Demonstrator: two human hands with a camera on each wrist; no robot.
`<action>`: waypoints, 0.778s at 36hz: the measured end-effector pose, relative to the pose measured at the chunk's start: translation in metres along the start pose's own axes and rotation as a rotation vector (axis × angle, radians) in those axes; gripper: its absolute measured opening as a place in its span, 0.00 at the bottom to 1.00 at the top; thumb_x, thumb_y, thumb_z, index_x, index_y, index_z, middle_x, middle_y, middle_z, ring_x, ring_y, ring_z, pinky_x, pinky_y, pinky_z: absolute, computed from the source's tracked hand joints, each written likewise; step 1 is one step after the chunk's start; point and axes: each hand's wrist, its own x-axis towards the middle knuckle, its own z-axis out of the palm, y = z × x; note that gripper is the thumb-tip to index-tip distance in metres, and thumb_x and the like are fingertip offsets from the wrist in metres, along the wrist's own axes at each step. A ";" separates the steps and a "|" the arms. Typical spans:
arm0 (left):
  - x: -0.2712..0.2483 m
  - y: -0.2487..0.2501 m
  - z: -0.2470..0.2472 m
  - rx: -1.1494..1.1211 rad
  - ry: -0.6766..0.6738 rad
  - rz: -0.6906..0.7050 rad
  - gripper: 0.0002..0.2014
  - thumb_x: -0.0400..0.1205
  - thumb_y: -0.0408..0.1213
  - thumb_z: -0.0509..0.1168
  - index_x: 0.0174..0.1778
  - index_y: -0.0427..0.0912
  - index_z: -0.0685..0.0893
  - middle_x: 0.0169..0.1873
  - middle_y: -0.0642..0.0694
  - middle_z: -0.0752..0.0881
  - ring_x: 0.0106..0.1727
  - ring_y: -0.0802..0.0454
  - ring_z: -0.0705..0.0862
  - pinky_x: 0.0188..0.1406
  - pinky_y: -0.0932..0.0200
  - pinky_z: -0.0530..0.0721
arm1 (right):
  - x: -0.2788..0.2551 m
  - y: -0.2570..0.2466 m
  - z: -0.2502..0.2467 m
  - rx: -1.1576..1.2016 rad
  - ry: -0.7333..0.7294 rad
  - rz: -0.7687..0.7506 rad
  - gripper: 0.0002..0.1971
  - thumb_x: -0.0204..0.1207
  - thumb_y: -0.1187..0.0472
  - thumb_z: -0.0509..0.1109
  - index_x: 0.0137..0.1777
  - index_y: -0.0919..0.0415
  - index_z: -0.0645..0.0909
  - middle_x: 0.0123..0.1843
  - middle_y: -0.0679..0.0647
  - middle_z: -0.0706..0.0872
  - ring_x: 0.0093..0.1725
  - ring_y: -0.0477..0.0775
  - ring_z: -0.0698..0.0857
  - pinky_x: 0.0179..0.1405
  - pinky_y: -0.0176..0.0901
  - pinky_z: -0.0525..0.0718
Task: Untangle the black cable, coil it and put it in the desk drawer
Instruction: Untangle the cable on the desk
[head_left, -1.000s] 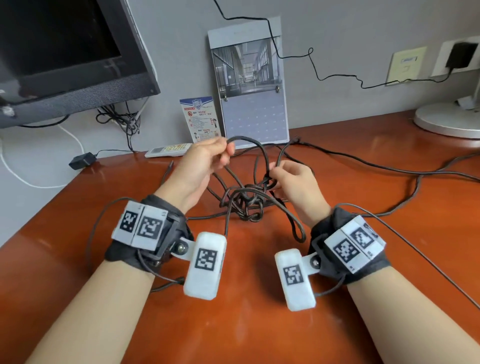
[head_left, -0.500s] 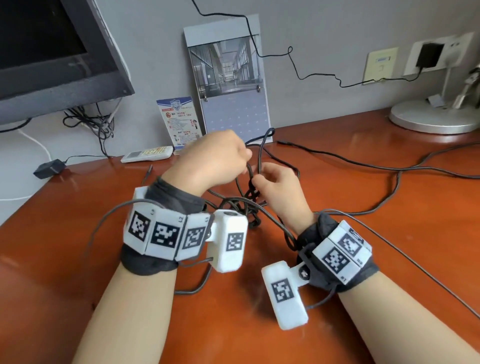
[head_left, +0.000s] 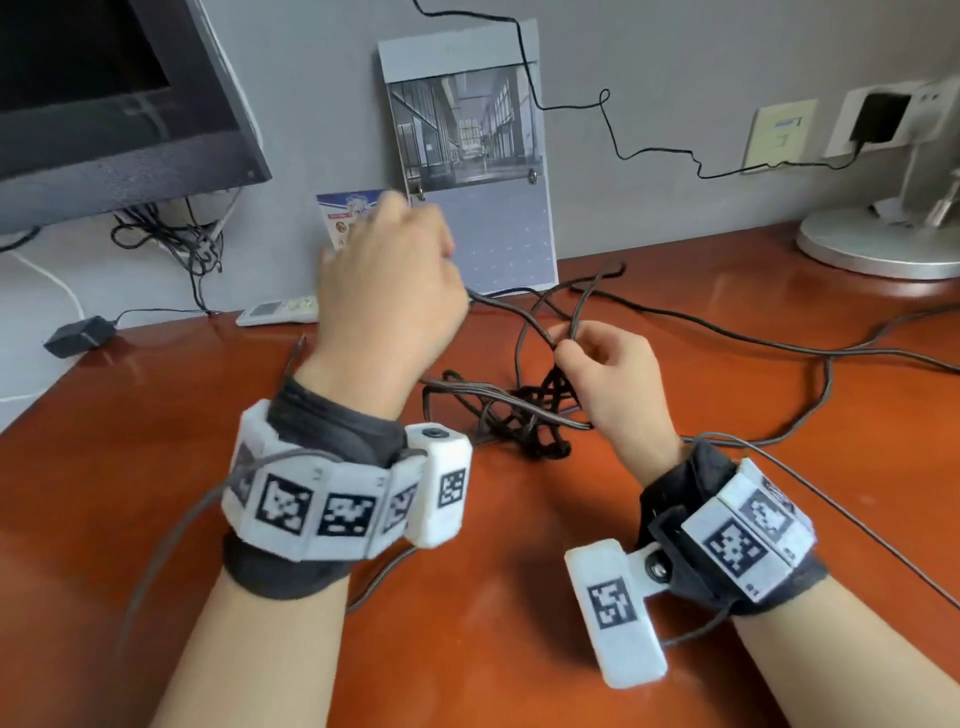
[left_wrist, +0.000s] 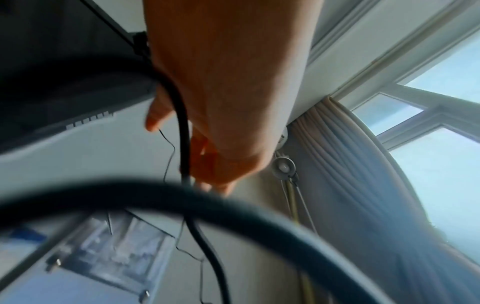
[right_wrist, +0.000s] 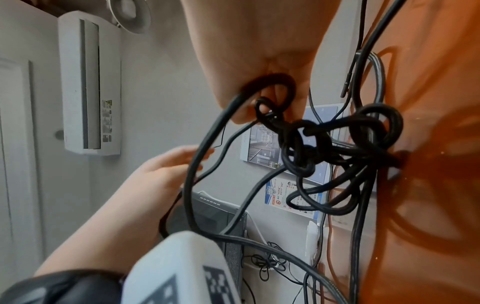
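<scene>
The black cable lies on the brown desk (head_left: 156, 467) in a tangled knot (head_left: 540, 415), and long strands trail off to the right. My left hand (head_left: 389, 291) is raised above the desk, left of the knot. Its fingers curl round one strand (left_wrist: 183, 133), which leaves the hand toward the right. My right hand (head_left: 608, 374) hovers just above the knot and pinches a pair of strands between thumb and fingers. In the right wrist view the knot (right_wrist: 337, 144) hangs below those fingers (right_wrist: 249, 111), with the left hand (right_wrist: 161, 170) behind a wide loop.
A dark monitor (head_left: 104, 104) hangs at the back left with bundled wires under it. A calendar (head_left: 467, 171), a small card (head_left: 343, 213), a white remote (head_left: 275, 310) and a black adapter (head_left: 78, 335) stand along the wall. A lamp base (head_left: 872, 244) sits at the back right.
My left hand has risen and drawn away up and to the left, pulling its strand out of the tangle. The right hand keeps its pinch near the knot.
</scene>
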 end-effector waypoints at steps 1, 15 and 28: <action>-0.001 0.002 0.006 0.063 -0.013 0.116 0.14 0.80 0.30 0.57 0.57 0.47 0.81 0.60 0.45 0.77 0.66 0.43 0.73 0.65 0.43 0.68 | -0.001 -0.001 0.000 -0.007 0.007 -0.027 0.08 0.76 0.65 0.64 0.42 0.56 0.84 0.26 0.44 0.77 0.25 0.43 0.77 0.28 0.38 0.83; -0.006 0.016 0.035 0.060 -0.194 0.330 0.11 0.86 0.47 0.52 0.49 0.52 0.78 0.45 0.51 0.78 0.54 0.43 0.79 0.42 0.54 0.66 | -0.002 0.000 0.001 -0.081 0.027 -0.192 0.06 0.74 0.68 0.65 0.42 0.59 0.81 0.30 0.42 0.79 0.30 0.40 0.75 0.34 0.31 0.73; 0.015 -0.040 -0.021 -0.507 0.211 -0.202 0.14 0.76 0.38 0.58 0.29 0.31 0.71 0.31 0.29 0.71 0.30 0.52 0.65 0.31 0.51 0.62 | 0.014 0.011 -0.016 -0.121 0.132 -0.066 0.07 0.77 0.65 0.63 0.41 0.65 0.82 0.25 0.45 0.75 0.23 0.42 0.73 0.27 0.36 0.75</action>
